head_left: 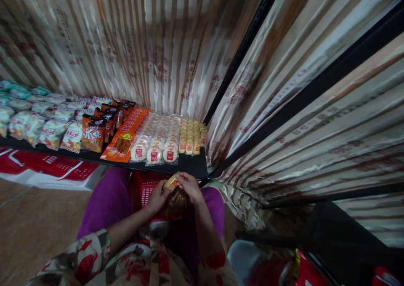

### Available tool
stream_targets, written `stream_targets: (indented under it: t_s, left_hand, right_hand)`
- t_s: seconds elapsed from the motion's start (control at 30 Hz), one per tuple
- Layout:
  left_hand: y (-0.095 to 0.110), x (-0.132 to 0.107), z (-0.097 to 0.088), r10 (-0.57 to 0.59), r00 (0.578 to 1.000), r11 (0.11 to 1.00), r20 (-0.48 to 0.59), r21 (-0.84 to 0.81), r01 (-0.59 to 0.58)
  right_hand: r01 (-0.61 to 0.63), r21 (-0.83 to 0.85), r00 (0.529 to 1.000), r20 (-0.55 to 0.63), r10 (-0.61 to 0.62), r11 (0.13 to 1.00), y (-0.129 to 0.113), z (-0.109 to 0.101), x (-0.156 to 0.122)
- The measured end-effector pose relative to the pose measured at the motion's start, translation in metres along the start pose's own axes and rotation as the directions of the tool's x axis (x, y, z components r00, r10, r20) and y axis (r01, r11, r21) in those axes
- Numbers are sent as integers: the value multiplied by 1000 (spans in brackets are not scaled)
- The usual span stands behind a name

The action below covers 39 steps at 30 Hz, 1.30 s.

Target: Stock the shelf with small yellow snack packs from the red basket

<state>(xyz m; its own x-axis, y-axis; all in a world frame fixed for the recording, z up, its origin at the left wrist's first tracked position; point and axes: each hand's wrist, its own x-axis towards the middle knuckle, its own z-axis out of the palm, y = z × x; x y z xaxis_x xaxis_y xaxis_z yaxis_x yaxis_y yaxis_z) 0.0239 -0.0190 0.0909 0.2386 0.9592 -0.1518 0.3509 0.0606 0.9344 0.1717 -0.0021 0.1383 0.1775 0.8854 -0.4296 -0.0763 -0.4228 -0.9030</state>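
Just below the shelf's front edge, my left hand (157, 199) and my right hand (190, 185) are both closed on one small yellow snack packet (171, 182). It has an orange-red label and looks like the yellow packets (189, 146) stacked in rows at the shelf's right end. Beneath my hands is a brownish-gold, shiny bag (176, 202), partly hidden by them. A red plastic basket (146, 193) stands between my knees. To the left of the yellow packets lie round white packaged crackers (154, 154) with red labels.
The black shelf (189, 165) also carries an orange flat packet (116, 149), orange-brown bags (92, 134) and many white snack bags (53, 133). A red-and-white basket (63, 170) sits under its left side. Striped curtains (151, 46) and black poles (243, 54) bound the back and right.
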Motion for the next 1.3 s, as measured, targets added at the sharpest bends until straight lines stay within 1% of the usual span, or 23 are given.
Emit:
stream_targets:
  t_s: [0.23,0.43,0.5,0.6,0.7,0.77,0.9,0.97,1.07,1.13,1.17,1.23,1.27,1.3]
  left_hand:
    - [15,8,-10,34,997,997,-74,-71,-39]
    - [29,17,-15,7,997,966,-73,-257,-26]
    - [32,20,-15,-2,998,955,-69,-297,-19]
    - [32,25,-13,17,999,944,-48,-329,-32]
    - [33,29,-11,39,998,945,-40,-323,-50]
    - [34,33,-8,38,998,954,-45,-295,-50]
    - [42,42,-5,49,993,981,-111,-182,-69]
    - [48,46,-4,71,991,988,-111,-131,-85]
    - [56,54,-4,93,994,993,-56,-73,-97]
    - [61,60,-4,120,992,993,-43,-17,-121]
    - [64,63,-4,141,989,990,-41,17,-141]
    - [68,69,-3,192,980,978,-40,84,-189]
    - [71,73,-3,215,976,971,-39,113,-209]
    - [73,76,-3,231,972,965,-39,139,-223]
  right_hand:
    - [-45,43,998,-46,47,998,-3,0,-2]
    - [-78,106,994,-73,86,991,0,1,-5]
    - [-76,153,992,-85,89,985,2,1,-6]
    - [-79,251,988,-112,110,965,7,1,-7]
    - [-95,295,983,-120,136,951,11,1,-8]
    - [-91,303,984,-119,132,949,13,0,-8]
    - [-80,307,986,-118,121,948,18,-2,-6]
    - [-76,298,986,-118,116,952,20,-2,-4]
    - [-40,255,989,-127,74,966,22,-4,-1]
    - [1,174,990,-141,24,985,22,-6,1]
    - [23,103,988,-154,-7,994,21,-8,1]
    - [74,-93,977,-193,-91,993,18,-12,2]
    - [109,-204,963,-222,-154,973,16,-14,3]
    - [148,-312,939,-255,-233,939,14,-15,3]
